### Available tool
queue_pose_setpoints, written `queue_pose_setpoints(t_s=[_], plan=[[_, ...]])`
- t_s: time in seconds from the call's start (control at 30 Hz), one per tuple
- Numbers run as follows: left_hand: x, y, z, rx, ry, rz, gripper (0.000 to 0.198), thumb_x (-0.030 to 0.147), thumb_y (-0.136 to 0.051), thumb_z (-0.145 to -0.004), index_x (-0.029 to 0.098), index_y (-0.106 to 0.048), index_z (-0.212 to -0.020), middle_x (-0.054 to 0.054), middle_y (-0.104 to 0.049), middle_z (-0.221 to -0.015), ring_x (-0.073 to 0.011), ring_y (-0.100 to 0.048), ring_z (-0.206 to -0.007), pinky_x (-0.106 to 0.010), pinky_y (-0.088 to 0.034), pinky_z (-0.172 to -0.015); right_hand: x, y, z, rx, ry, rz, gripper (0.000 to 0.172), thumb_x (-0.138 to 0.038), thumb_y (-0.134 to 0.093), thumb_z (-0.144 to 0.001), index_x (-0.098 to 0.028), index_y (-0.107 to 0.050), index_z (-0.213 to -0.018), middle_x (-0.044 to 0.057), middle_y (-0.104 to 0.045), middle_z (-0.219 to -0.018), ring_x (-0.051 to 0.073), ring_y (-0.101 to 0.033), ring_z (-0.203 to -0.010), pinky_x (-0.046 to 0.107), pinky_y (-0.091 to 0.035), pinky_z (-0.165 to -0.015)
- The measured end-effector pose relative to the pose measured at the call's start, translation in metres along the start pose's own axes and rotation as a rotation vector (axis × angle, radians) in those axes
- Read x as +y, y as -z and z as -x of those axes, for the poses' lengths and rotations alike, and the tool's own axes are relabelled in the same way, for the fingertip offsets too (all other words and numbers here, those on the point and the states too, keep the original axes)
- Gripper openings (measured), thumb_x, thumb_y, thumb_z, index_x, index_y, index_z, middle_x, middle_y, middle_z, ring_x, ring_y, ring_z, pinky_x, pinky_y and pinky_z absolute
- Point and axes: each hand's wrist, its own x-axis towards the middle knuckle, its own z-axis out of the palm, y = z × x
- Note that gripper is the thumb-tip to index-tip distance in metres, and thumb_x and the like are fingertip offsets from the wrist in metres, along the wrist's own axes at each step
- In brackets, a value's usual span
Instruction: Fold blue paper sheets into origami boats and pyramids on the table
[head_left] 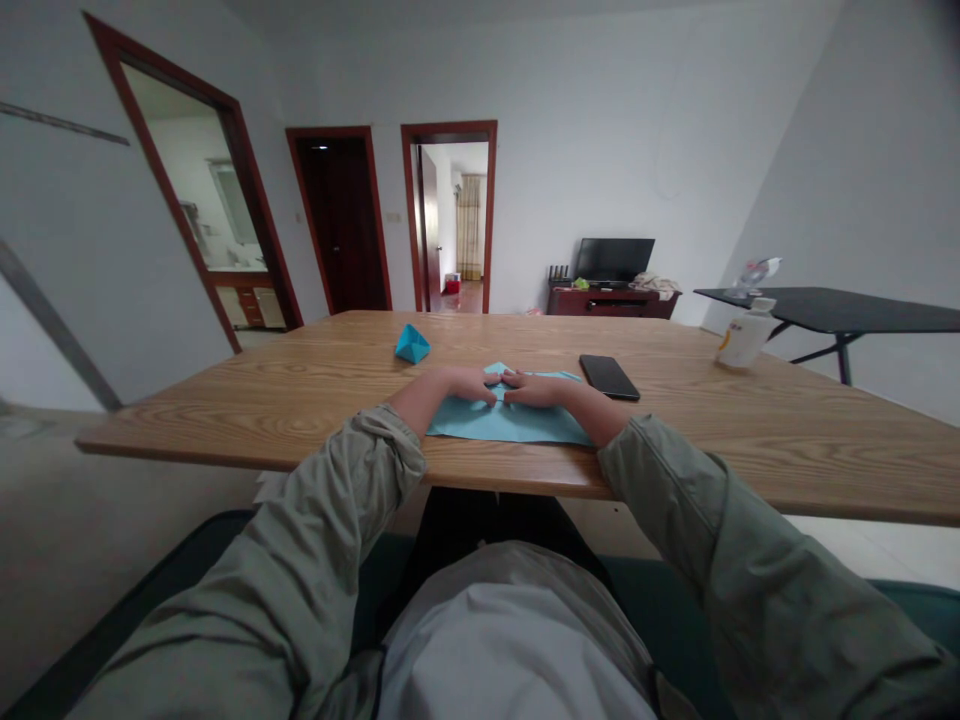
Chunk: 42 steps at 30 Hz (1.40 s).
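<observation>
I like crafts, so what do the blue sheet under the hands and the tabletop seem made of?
Blue sheet: likely matte paper, thin with straight edges. Tabletop: wood or wood-look laminate, with visible grain and a slight sheen; which one, I can't tell.

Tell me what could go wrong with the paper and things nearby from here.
The light-blue paper sheet might crease crookedly, since the left grip and right grip both press on it. The flat black rectangular phone lies close by its right side and could get bumped. The small blue folded-paper shape looks light and might be knocked over.
</observation>
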Motion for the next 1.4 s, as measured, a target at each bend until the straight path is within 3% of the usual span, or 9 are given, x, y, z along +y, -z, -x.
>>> queue_pose_setpoints(t_s=[0.2,0.5,0.77,0.9,1.17,1.4], plan=[[-0.019,0.009,0.008,0.026,-0.023,-0.036,0.07,0.037,-0.062,-0.067,0.033,-0.051,-0.135,0.001,-0.05,-0.142,-0.023,-0.05,-0.123,-0.029,-0.039,-0.102,-0.003,0.009,0.009,-0.029,-0.003,-0.049,0.075,-0.044,-0.063,-0.077,-0.02,-0.039,-0.145,0.006,-0.033,-0.151,0.025,-0.029,-0.14,0.036,-0.022,-0.116],[-0.019,0.018,0.025,0.077,0.006,0.033,0.052,0.041,-0.061,-0.075,0.026,-0.062,-0.125,0.001,-0.065,-0.122,-0.018,-0.06,-0.106,-0.02,-0.043,-0.089,-0.001,0.015,0.011,-0.006,0.002,-0.084,0.057,-0.04,-0.058,-0.082,-0.026,-0.051,-0.136,0.0,-0.043,-0.145,0.023,-0.042,-0.133,0.034,-0.028,-0.113],[-0.029,0.014,0.025,0.192,0.072,0.061,0.04,0.039,-0.056,-0.081,0.023,-0.069,-0.115,0.0,-0.072,-0.106,-0.0151,-0.063,-0.091,-0.019,-0.045,-0.075,0.004,0.016,0.015,0.02,0.015,-0.107,0.063,-0.051,-0.067,-0.075,-0.029,-0.055,-0.133,0.001,-0.05,-0.14,0.026,-0.049,-0.127,0.036,-0.031,-0.111],[-0.021,0.013,0.026,0.201,0.043,-0.004,0.039,0.037,-0.058,-0.079,0.025,-0.07,-0.114,0.0,-0.072,-0.105,-0.0162,-0.064,-0.091,-0.02,-0.045,-0.076,0.0,0.016,0.018,0.032,0.027,-0.064,0.057,-0.048,-0.066,-0.077,-0.03,-0.058,-0.13,0.001,-0.054,-0.136,0.026,-0.053,-0.122,0.035,-0.035,-0.108],[0.021,0.007,0.027,0.225,-0.007,-0.189,0.039,0.036,-0.053,-0.081,0.032,-0.067,-0.118,-0.001,-0.069,-0.116,-0.0206,-0.062,-0.1,-0.027,-0.045,-0.084,-0.007,0.017,0.018,0.014,0.048,-0.087,0.044,-0.042,-0.061,-0.081,-0.032,-0.063,-0.124,-0.001,-0.069,-0.115,0.024,-0.062,-0.106,0.033,-0.043,-0.097],[0.008,0.007,0.023,0.317,-0.008,-0.106,0.037,0.041,-0.045,-0.087,0.023,-0.072,-0.106,-0.003,-0.072,-0.105,-0.0189,-0.063,-0.088,-0.026,-0.045,-0.077,-0.001,0.022,0.021,0.146,-0.094,-0.096,0.033,-0.038,-0.057,-0.081,-0.021,-0.075,-0.103,0.002,-0.073,-0.087,0.019,-0.064,-0.078,0.026,-0.048,-0.071]])
